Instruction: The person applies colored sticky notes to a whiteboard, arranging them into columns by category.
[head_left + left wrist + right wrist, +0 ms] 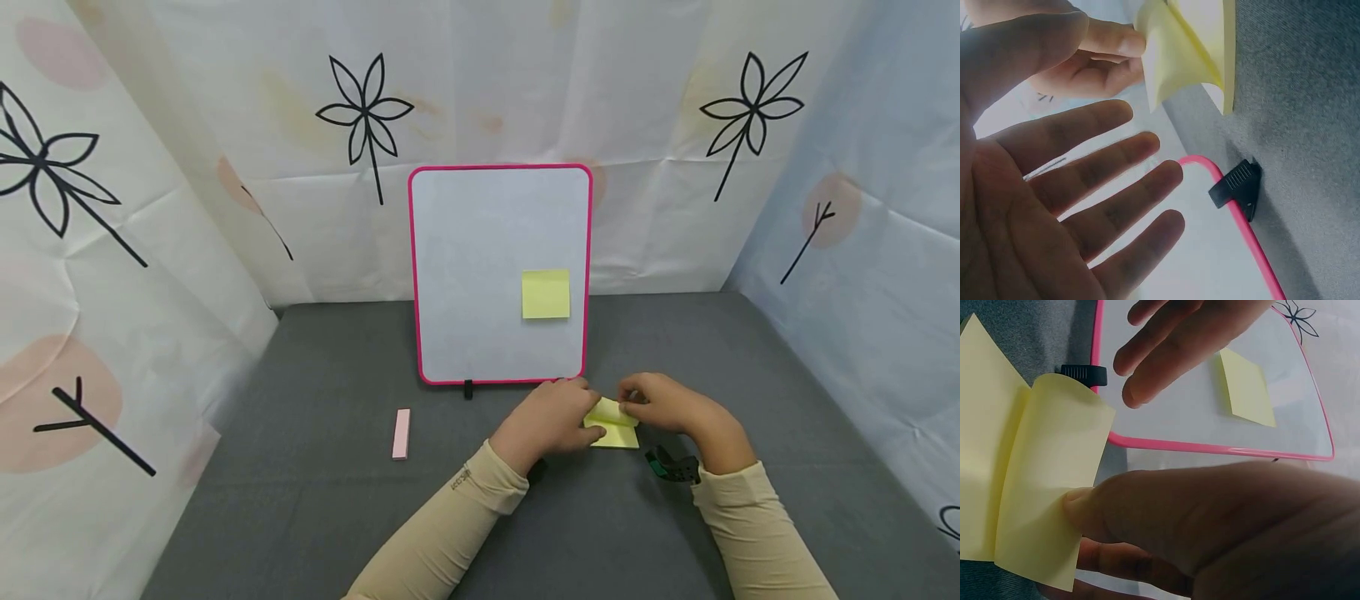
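A yellow sticky note pad (617, 437) lies on the grey table, just in front of the whiteboard's lower right corner. Its top sheet (1047, 481) is peeled up and curls over, still joined to the pad along a fold. My right hand (667, 408) pinches the free edge of this sheet between thumb and fingers. Beside the pad's left side is my left hand (551, 423); the left wrist view shows its fingers (1110, 159) spread and straight, holding nothing. One yellow sticky note (546, 294) is stuck to the right part of the whiteboard (480, 242).
The pink-framed whiteboard stands upright at the back of the table, with black clip feet (1236, 184) at its lower edge. A small pink strip-shaped block (401, 433) lies to the left. Patterned white cloth (645, 233) hangs behind and at both sides.
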Motion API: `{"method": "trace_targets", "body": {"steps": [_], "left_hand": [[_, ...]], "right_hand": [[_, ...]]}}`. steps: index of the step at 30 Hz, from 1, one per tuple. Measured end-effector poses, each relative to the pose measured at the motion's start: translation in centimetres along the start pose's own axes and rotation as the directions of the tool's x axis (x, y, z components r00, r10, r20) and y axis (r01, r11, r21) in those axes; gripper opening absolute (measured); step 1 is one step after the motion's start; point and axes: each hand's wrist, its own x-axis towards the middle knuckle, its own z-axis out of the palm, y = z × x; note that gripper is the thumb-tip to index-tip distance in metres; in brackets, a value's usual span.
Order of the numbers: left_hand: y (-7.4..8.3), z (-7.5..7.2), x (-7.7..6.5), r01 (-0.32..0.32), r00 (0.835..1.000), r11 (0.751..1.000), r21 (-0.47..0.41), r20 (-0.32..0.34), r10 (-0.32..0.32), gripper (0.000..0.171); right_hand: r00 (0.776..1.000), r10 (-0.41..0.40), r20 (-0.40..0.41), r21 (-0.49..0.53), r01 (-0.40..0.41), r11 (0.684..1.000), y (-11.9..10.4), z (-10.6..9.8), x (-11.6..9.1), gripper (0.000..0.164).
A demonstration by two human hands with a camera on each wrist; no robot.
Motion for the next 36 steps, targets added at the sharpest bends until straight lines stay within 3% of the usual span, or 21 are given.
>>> {"method": "trace_targets", "body": {"steps": [15, 24, 36], "left_hand": [[1.1, 1.4, 0.2, -0.092, 0.995, 0.995, 0.026, -0.031, 0.093, 0.031], [1.1, 1.2, 0.2, -0.092, 0.995, 0.995, 0.039, -0.034, 0.093, 0.032], [1.8, 1.4, 0.3, -0.101, 0.995, 0.995, 0.014, 0.017, 0.101, 0.023]], "right_hand": [[1.000, -0.022, -0.007, 0.007, 0.022, 1.000, 0.5, -0.2, 0.0, 0.010], [0.999, -0.030, -0.017, 0.010, 0.030, 1.000, 1.1, -0.2, 0.3, 0.011], [1.000, 0.001, -0.028, 0.018, 0.000, 1.000, 0.9, 0.0, 0.1, 0.011]]}}
